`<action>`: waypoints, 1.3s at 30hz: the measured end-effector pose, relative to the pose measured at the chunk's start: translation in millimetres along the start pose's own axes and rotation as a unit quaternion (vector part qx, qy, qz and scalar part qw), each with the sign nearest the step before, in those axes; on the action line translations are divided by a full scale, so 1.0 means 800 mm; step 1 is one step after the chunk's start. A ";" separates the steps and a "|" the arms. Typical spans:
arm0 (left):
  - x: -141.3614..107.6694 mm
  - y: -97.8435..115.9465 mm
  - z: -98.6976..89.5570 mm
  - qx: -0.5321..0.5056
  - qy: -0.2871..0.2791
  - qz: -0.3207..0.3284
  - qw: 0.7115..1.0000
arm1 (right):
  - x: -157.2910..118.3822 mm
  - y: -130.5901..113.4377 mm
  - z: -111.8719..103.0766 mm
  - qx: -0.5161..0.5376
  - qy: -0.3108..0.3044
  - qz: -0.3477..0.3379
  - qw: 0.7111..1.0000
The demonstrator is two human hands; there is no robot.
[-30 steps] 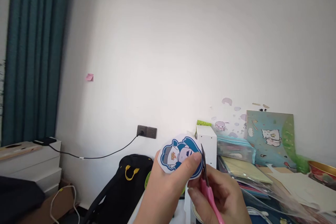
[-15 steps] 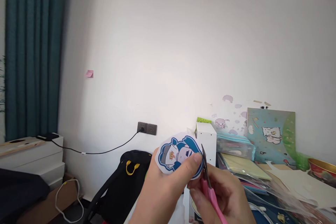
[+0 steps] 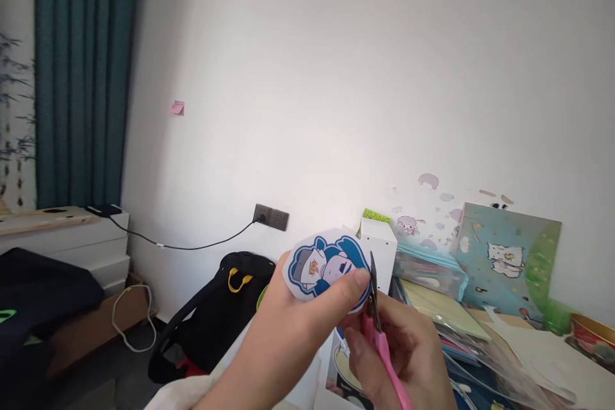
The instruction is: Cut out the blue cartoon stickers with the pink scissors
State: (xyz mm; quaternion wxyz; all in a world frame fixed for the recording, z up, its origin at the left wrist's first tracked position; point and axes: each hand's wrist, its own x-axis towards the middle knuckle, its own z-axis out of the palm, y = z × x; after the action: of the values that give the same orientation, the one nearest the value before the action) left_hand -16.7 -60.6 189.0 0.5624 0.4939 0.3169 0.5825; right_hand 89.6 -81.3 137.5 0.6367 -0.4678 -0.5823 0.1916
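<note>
My left hand point(image 3: 307, 327) pinches a paper cutout point(image 3: 307, 266) with its thumb pressed on the printed side. The print is a cartoon figure outlined in thick blue, with a white margin around part of it. A pair of scissors point(image 3: 376, 317) with pink handles is held in my right hand point(image 3: 408, 346), fingers wrapped about the handles. The dark blades point upward along the right edge of the cutout, close beside my left thumb tip. Whether the blades touch the paper is hard to tell.
Behind my right hand stand a white box point(image 3: 379, 246), a clear pouch point(image 3: 430, 269) and a teal picture board point(image 3: 509, 262). Papers and plastic sleeves point(image 3: 538, 352) cover the desk at right. A black backpack point(image 3: 225, 314) lies at left below a wall socket point(image 3: 271, 217) with a plugged-in cable.
The camera view has tilted and shifted, so the room appears moved. Both hands, the cutout and the scissors sit slightly higher in view, with nearly the same grip.
</note>
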 end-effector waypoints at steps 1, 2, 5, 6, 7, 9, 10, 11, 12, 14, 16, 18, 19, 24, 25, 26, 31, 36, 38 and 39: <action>0.001 0.000 0.001 -0.009 -0.020 0.004 1.000 | 0.001 0.001 -0.002 -0.001 0.000 0.003 1.000; 0.001 -0.001 0.003 -0.019 -0.041 0.010 0.999 | 0.001 0.003 -0.003 -0.002 0.000 0.004 1.000; 0.002 -0.003 0.007 -0.039 -0.060 0.031 0.997 | 0.003 0.006 -0.007 -0.011 0.005 -0.004 1.000; 0.002 -0.003 0.008 -0.040 -0.055 0.039 0.997 | 0.003 0.006 -0.009 -0.015 0.003 -0.009 1.000; 0.002 -0.004 0.009 -0.038 -0.050 0.046 0.997 | 0.004 0.006 -0.009 -0.019 0.001 -0.014 1.000; 0.002 -0.006 0.010 -0.038 -0.051 0.057 0.996 | 0.005 0.005 -0.011 -0.027 -0.010 -0.019 0.999; 0.001 -0.007 0.010 -0.039 -0.052 0.061 0.996 | 0.005 0.004 -0.012 -0.029 -0.024 -0.021 0.999; 0.001 -0.007 0.010 -0.041 -0.051 0.063 0.996 | 0.005 0.003 -0.013 -0.031 -0.041 -0.022 0.998; 0.001 -0.007 0.010 -0.042 -0.049 0.064 0.996 | 0.006 0.002 -0.013 -0.031 -0.055 -0.020 0.998; 0.002 -0.007 0.010 -0.045 -0.048 0.065 0.996 | 0.006 0.001 -0.015 -0.024 -0.070 -0.009 0.997; 0.002 -0.007 0.010 -0.049 -0.049 0.064 0.996 | 0.005 0.001 -0.015 -0.013 -0.071 0.000 0.997; 0.002 -0.006 0.010 -0.057 -0.051 0.062 0.995 | 0.004 0.002 -0.014 -0.013 -0.061 0.004 0.998; 0.001 -0.006 0.010 -0.061 -0.052 0.062 0.995 | 0.003 0.003 -0.014 -0.017 -0.055 0.004 0.998; 0.000 -0.006 0.011 -0.069 -0.047 0.051 0.995 | 0.001 0.003 -0.012 -0.029 -0.026 0.013 0.999; 0.000 -0.006 0.011 -0.070 -0.045 0.049 0.995 | 0.001 0.002 -0.012 -0.030 -0.025 0.014 0.999; -0.001 -0.005 0.011 -0.071 -0.044 0.047 0.995 | 0.001 0.001 -0.012 -0.032 -0.028 0.015 0.999; -0.001 -0.003 0.009 -0.067 -0.047 0.044 0.996 | 0.004 -0.001 -0.016 -0.061 -0.056 0.002 0.997; 0.001 -0.003 0.006 -0.057 -0.060 0.050 0.995 | 0.002 0.004 -0.017 -0.059 -0.040 -0.024 0.997; 0.001 -0.003 0.006 -0.058 -0.069 0.051 0.995 | 0.002 0.004 -0.018 -0.061 -0.045 -0.017 0.997; 0.001 -0.003 0.006 -0.059 -0.073 0.051 0.994 | 0.002 0.003 -0.019 -0.065 -0.050 -0.011 0.997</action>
State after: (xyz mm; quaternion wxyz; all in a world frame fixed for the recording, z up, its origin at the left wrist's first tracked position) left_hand -11.4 -60.0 188.1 0.5817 0.5164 0.2142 0.5908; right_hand 104.8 -84.6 137.7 0.5772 -0.4914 -0.6297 0.1699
